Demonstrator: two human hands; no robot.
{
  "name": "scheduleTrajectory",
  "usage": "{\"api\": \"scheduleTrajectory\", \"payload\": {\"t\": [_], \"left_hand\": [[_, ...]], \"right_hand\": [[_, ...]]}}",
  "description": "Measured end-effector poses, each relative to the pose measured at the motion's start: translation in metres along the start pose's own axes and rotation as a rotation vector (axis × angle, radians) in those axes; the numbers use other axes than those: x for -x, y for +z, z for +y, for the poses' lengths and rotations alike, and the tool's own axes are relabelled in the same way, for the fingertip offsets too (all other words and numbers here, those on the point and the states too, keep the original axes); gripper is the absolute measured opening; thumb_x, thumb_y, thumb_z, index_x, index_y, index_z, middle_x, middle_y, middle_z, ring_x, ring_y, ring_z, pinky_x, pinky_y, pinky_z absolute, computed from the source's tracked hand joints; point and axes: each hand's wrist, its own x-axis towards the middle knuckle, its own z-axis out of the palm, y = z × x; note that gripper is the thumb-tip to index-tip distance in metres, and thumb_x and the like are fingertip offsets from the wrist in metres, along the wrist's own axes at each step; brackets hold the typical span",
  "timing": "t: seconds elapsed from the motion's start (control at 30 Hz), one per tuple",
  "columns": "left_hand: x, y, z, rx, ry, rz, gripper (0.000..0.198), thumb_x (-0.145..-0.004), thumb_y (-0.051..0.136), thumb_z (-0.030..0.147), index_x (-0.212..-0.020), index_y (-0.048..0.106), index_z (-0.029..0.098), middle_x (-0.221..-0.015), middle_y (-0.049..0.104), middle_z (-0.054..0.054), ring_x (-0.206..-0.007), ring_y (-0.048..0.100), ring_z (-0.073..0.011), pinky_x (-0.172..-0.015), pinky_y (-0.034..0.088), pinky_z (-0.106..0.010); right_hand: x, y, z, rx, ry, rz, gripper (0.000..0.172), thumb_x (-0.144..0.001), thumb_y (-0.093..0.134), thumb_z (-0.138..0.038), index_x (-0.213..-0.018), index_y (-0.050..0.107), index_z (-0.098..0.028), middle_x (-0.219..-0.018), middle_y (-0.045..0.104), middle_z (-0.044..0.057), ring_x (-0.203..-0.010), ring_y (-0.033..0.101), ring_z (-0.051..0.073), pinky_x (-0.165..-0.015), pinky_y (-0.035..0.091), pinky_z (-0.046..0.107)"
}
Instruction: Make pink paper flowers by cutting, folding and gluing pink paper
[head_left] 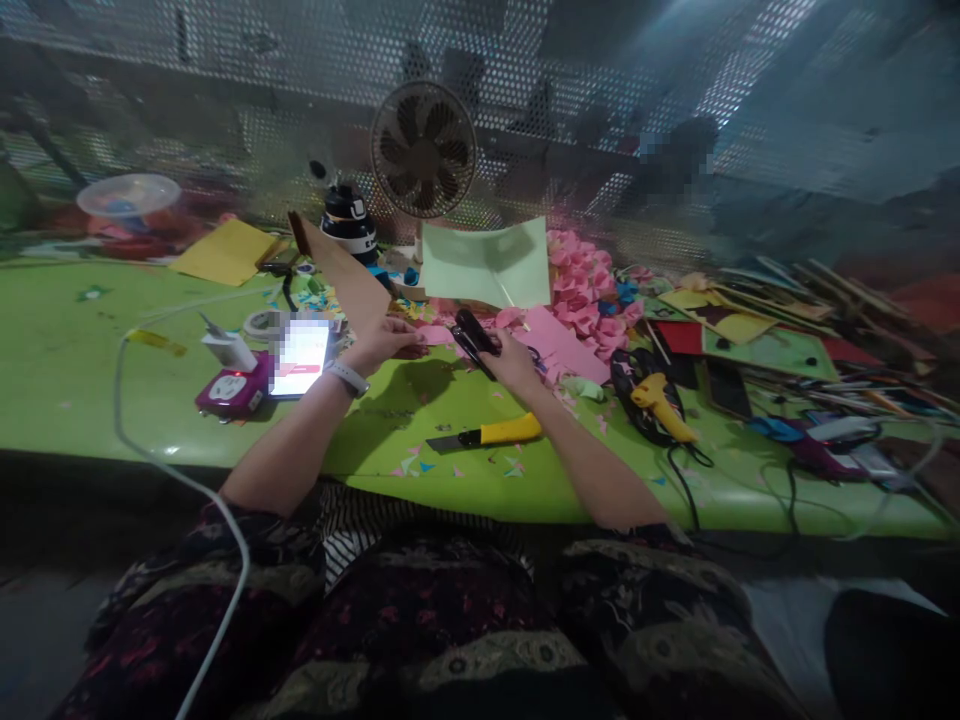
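Note:
My right hand [514,364] is wrapped round a black stapler [472,335], whose two arms stand a little apart. To its left, my left hand [386,343] is closed in a pinch on a small piece of pink paper [435,335], close to the stapler's front. Behind that hand rises a tan sheet of card [352,285]. On the table below both hands lies a yellow-handled cutter knife [510,430] with its blade pointing left. A heap of folded pink paper pieces [581,275] is piled behind my right hand, beside a flat pink sheet [564,343].
The green table [90,380] carries a lit phone [309,355], a purple socket block [232,390] and a white cable [124,400]. A yellow glue gun [660,405] lies at right. Behind are a fan [424,150], a black jug [349,225] and a pale green sheet [487,262].

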Motion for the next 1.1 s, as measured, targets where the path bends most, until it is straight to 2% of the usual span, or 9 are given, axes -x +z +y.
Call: {"api": "scheduleTrajectory", "payload": {"t": [0.1, 0.2, 0.3, 0.4, 0.6, 0.73, 0.93, 1.0, 1.1], "left_hand": [[-0.003, -0.006, -0.001, 0.018, 0.014, 0.048, 0.019, -0.067, 0.086, 0.017, -0.069, 0.069, 0.01, -0.07, 0.074, -0.01, -0.066, 0.072, -0.0152, -0.08, 0.062, -0.031], [-0.008, -0.013, -0.003, 0.026, 0.019, 0.083, 0.023, -0.062, 0.089, 0.018, -0.068, 0.069, 0.01, -0.068, 0.073, -0.008, -0.065, 0.071, -0.0148, -0.082, 0.062, -0.032], [-0.012, -0.014, -0.004, 0.04, 0.005, 0.113, 0.021, -0.061, 0.089, 0.015, -0.066, 0.069, 0.01, -0.067, 0.072, -0.007, -0.063, 0.07, -0.0136, -0.082, 0.062, -0.031], [-0.012, -0.011, -0.002, 0.058, -0.03, 0.09, 0.017, -0.063, 0.085, 0.009, -0.064, 0.069, 0.01, -0.066, 0.072, -0.008, -0.063, 0.07, -0.0132, -0.079, 0.062, -0.028], [0.003, -0.004, -0.006, -0.005, -0.103, 0.0, 0.015, -0.062, 0.085, 0.008, -0.063, 0.07, 0.009, -0.066, 0.073, -0.011, -0.062, 0.07, -0.0155, -0.076, 0.062, -0.03], [0.015, 0.005, -0.017, -0.043, -0.115, -0.043, 0.012, -0.066, 0.085, 0.012, -0.068, 0.074, 0.009, -0.073, 0.075, -0.013, -0.066, 0.071, -0.0156, -0.076, 0.06, -0.029], [0.031, 0.018, -0.031, -0.028, -0.164, -0.12, 0.011, -0.073, 0.081, 0.016, -0.065, 0.073, 0.014, -0.075, 0.076, -0.009, -0.065, 0.07, -0.0134, -0.073, 0.06, -0.028], [0.034, 0.019, -0.032, -0.033, -0.179, -0.115, 0.012, -0.075, 0.079, 0.015, -0.066, 0.072, 0.014, -0.074, 0.076, -0.007, -0.066, 0.07, -0.0121, -0.075, 0.059, -0.027], [0.035, 0.022, -0.033, -0.047, -0.214, -0.044, 0.014, -0.078, 0.077, 0.012, -0.066, 0.07, 0.012, -0.069, 0.074, -0.006, -0.065, 0.07, -0.0117, -0.078, 0.059, -0.028]], "right_hand": [[-0.001, -0.009, 0.002, -0.01, 0.035, 0.043, 0.037, -0.08, 0.06, -0.016, -0.117, 0.063, -0.017, -0.118, 0.07, 0.014, -0.108, 0.065, 0.03, -0.099, 0.049, 0.05], [0.002, -0.029, 0.005, -0.069, -0.023, 0.045, 0.043, -0.082, 0.059, -0.019, -0.125, 0.061, -0.018, -0.125, 0.067, 0.013, -0.114, 0.063, 0.03, -0.101, 0.048, 0.05], [0.01, -0.048, 0.008, -0.12, -0.125, -0.012, 0.05, -0.082, 0.063, -0.024, -0.131, 0.058, -0.018, -0.132, 0.063, 0.013, -0.121, 0.06, 0.031, -0.103, 0.047, 0.051], [0.024, -0.056, 0.015, -0.154, -0.181, -0.105, 0.051, -0.083, 0.065, -0.028, -0.132, 0.059, -0.016, -0.132, 0.062, 0.014, -0.121, 0.059, 0.031, -0.106, 0.045, 0.051], [0.05, -0.047, 0.035, -0.301, -0.148, -0.258, 0.041, -0.081, 0.068, -0.03, -0.121, 0.067, -0.02, -0.123, 0.068, 0.009, -0.114, 0.062, 0.025, -0.105, 0.045, 0.048], [0.056, -0.042, 0.04, -0.371, -0.13, -0.277, 0.039, -0.079, 0.071, -0.031, -0.117, 0.07, -0.021, -0.119, 0.07, 0.008, -0.108, 0.064, 0.023, -0.101, 0.048, 0.046], [0.061, -0.041, 0.036, -0.449, -0.127, -0.293, 0.036, -0.078, 0.074, -0.03, -0.112, 0.072, -0.021, -0.117, 0.07, 0.008, -0.109, 0.064, 0.022, -0.103, 0.048, 0.044], [0.062, -0.042, 0.037, -0.461, -0.109, -0.29, 0.036, -0.076, 0.075, -0.031, -0.11, 0.073, -0.021, -0.115, 0.071, 0.007, -0.107, 0.065, 0.022, -0.101, 0.049, 0.044], [0.06, -0.042, 0.039, -0.472, -0.1, -0.3, 0.036, -0.074, 0.077, -0.032, -0.108, 0.074, -0.021, -0.113, 0.071, 0.007, -0.106, 0.066, 0.023, -0.101, 0.049, 0.044]]}}
